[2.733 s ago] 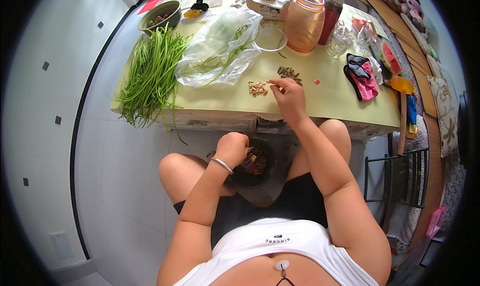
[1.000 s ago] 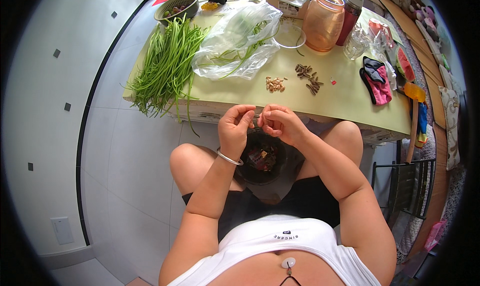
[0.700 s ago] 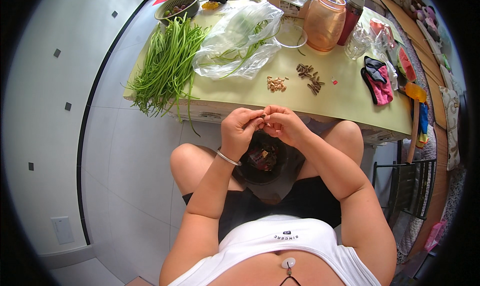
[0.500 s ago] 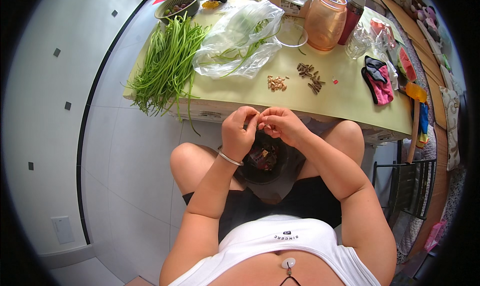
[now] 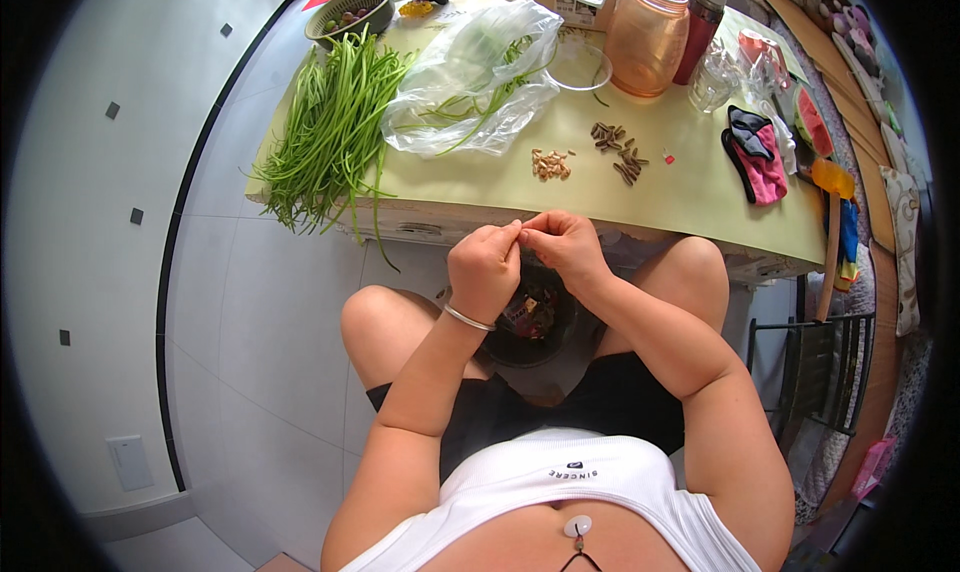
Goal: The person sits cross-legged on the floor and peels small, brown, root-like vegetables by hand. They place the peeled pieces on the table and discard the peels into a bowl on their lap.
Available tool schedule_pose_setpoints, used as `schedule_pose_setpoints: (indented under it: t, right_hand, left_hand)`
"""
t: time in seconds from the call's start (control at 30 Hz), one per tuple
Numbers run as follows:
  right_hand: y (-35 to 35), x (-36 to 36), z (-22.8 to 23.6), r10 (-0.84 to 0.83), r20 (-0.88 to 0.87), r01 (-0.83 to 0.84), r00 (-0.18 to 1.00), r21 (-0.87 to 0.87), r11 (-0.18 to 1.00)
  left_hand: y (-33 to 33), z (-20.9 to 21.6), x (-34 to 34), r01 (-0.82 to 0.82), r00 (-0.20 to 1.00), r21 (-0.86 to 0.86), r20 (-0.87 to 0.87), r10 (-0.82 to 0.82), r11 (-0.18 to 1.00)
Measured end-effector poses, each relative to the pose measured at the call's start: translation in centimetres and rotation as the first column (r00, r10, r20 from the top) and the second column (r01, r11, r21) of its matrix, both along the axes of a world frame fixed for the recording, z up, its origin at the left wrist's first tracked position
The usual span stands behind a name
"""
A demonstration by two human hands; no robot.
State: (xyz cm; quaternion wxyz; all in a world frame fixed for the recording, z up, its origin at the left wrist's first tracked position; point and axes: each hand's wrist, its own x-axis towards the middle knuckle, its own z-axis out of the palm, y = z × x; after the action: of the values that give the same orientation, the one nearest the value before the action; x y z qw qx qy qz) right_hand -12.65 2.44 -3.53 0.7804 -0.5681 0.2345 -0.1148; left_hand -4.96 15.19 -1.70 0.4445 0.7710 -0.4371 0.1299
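Head view: clear bag between stalks and kernels

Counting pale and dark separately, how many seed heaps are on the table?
2: pale heap on the table, near its front edge; dark heap just right of the pale one. The plastic bag could hide others.

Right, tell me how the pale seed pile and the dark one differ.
The pale pile is light tan; the dark pile is brown. The pale pile is compact, while the dark pile spreads wider. The pale pile's pieces look smaller than the dark pile's. Both lie loose on the table.
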Motion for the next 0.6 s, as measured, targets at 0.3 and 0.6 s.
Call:
schedule_pose_setpoints:
  t: [0.3, 0.6]
  right_hand:
    - [-0.1, 0.1, -0.4, 0.003, 0.051, 0.012, 0.999, -0.293, 0.956]
    - [-0.2, 0.1, 0.2, 0.03, -0.024, -0.036, 0.999, -0.312, 0.949]
  left_hand:
    - [-0.2, -0.4, -0.7, -0.017, 1.0, 0.003, -0.007, 0.017, 1.0]
    - [-0.2, -0.3, -0.9, -0.027, 0.999, -0.016, 0.018, 0.027, 1.0]
